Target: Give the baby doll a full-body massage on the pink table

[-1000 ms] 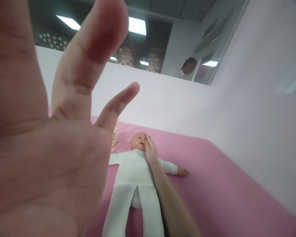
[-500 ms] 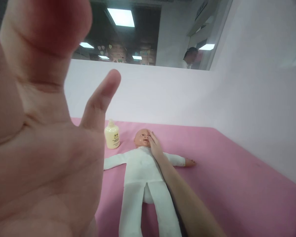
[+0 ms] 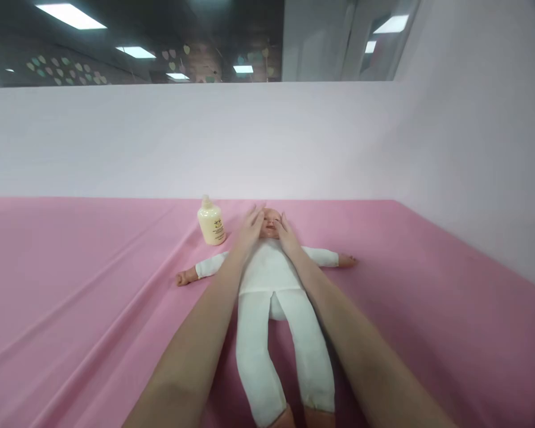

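Note:
A baby doll [image 3: 267,267] in a white suit lies on its back, arms spread and legs toward me. My left hand [image 3: 250,227] rests against the side of its head at the left, fingers extended along the cheek and temple. On the other side, my right hand [image 3: 287,234] lies along the doll's cheek with its fingers stretched out. The doll's face [image 3: 271,223] shows between both hands. Neither hand is closed around anything. A pale yellow pump bottle [image 3: 212,223] stands to the left of the doll's head.
A pink cloth [image 3: 93,285] with folds on the left covers the surface beneath the doll. White walls [image 3: 182,142] rise behind and to the right. Above the back wall is a dark window [image 3: 232,35] with ceiling-light reflections and heart shapes.
My left hand has moved from close before the camera down to the doll's head. The right hand stays at the doll's cheek. The view has shifted, and the doll's left-side hand now shows.

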{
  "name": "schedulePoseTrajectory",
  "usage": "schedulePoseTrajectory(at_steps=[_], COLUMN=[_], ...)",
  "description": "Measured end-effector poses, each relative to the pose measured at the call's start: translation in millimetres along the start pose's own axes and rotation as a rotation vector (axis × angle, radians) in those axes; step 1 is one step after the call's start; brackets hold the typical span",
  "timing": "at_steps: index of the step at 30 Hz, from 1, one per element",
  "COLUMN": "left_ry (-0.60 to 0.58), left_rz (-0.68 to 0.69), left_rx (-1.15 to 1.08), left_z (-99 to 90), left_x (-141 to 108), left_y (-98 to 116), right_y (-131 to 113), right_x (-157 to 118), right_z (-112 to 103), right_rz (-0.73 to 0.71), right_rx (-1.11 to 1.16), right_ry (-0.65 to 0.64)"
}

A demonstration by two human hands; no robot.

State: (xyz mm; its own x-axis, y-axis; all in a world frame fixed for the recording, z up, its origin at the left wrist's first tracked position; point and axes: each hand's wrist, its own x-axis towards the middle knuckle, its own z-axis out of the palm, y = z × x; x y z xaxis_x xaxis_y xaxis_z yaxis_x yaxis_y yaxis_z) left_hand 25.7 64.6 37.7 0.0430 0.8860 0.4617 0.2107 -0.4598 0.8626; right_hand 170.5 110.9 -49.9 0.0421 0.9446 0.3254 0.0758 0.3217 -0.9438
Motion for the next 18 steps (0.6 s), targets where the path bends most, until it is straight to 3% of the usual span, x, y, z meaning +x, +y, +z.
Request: schedulePoseTrajectory(at_steps=[2, 5, 9, 18], left_ry=[-0.022, -0.007, -0.033, 0.001], left_rz=[-0.027, -0.014, 0.007, -0.155], left_rx=[0.029, 0.040, -0.028, -0.214], left_z=[8.6, 11.6, 8.0, 3.5], left_x=[-1.2, -5.4, 0.4, 1.8], left_y=[-48.8, -76.3, -79.9, -80.9], right_y=[1.2, 0.9, -3.6, -8.6], right_x=[1.4, 2.7, 2.3, 2.5], right_z=[0.9, 3.2, 4.7, 4.2], right_rz=[0.019, -0.071, -0.184, -0.149], right_rx=[0.019, 0.038, 0.019, 0.017], right_ry=[0.007, -0.029, -0.095, -0.092])
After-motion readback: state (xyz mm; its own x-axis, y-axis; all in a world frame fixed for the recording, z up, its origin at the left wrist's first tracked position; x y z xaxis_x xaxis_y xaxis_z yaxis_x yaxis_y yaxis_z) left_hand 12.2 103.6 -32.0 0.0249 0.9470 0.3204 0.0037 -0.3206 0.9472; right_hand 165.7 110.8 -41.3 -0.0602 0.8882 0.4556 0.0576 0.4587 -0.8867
